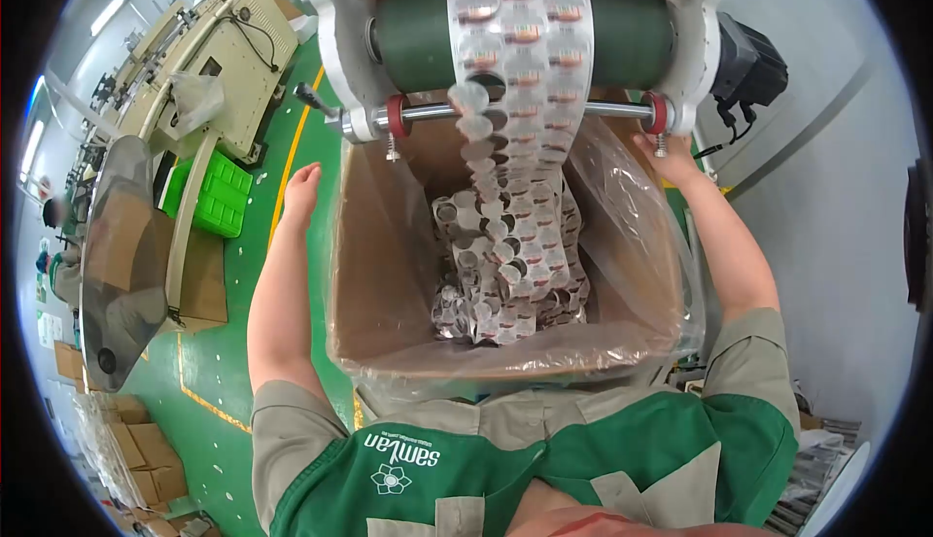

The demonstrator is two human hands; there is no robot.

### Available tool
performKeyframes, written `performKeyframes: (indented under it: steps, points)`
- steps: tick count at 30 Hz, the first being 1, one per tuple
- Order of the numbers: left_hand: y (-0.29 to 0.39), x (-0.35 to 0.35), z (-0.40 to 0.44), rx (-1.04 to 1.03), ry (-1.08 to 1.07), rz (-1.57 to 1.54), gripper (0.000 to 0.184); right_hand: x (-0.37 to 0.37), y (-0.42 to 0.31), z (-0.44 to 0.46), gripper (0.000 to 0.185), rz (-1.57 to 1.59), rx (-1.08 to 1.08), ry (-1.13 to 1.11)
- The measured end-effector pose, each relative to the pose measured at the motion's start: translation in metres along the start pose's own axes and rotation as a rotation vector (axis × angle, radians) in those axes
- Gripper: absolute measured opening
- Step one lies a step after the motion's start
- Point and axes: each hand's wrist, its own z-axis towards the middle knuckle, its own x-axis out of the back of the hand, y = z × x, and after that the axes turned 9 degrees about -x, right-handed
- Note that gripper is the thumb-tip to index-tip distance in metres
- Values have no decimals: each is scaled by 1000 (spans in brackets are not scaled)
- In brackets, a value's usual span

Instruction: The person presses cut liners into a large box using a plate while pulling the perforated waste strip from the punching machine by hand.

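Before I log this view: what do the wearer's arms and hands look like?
Short sleeves, green above, beige toward the hem. Forearms bare. No glove visible on the left hand or the right hand, which is partly hidden.

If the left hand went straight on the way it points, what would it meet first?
Probably the black-handled lever on the white frame, ahead of the left hand; depth is unclear.
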Motion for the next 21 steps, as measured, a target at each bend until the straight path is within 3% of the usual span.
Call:
performKeyframes:
  steps: [1,3,4,5,6,7,8,9,10,11,13,14,16,17,20,21]
  points:
    - [-4,-8,17,40,2,5,37,-17,3,8,28,-91,152,52]
    - [-14,-24,55,-9,60,-29,38,-21,-21,8,26,-163,63,-91]
    - [-17,-31,69,-60,82,-45,39,-35,-21,12,27,-328,116,20]
    - [-5,-32,79,41,0,-13,41,-58,-16,18,27,-331,104,6]
    - [-16,-40,96,96,-17,-41,42,-67,-26,19,32,-229,-10,39]
    - [-26,-47,111,147,-37,-68,43,-67,-27,20,37,-283,-100,-102]
    - [-20,-60,106,-31,-59,-252,49,-49,-48,14,42,-347,-185,-247]
    - [-13,-68,104,89,-90,-423,39,-32,-69,2,43,-276,-159,-232]
    - [-10,-79,105,70,-124,-434,39,-26,-74,-6,44,-205,-133,-215]
    - [-6,-90,105,-41,-156,-273,39,-70,-45,-5,44,-427,301,234]
    - [5,-101,104,-315,-164,249,40,-77,-56,-10,44,-103,261,26]
    - [11,-101,103,-371,-169,394,41,-46,-78,-11,47,220,-61,-502]
    - [20,-99,99,-462,-167,619,42,-61,-62,1,51,881,-444,-859]
    - [24,-99,96,-485,-161,695,42,-36,-78,1,57,1250,-790,-914]
    - [34,-97,87,-513,-141,876,43,-41,-35,10,60,1721,-592,-1286]
    - [37,-96,85,-509,-134,921,44,-46,-29,10,56,1649,-552,-1302]
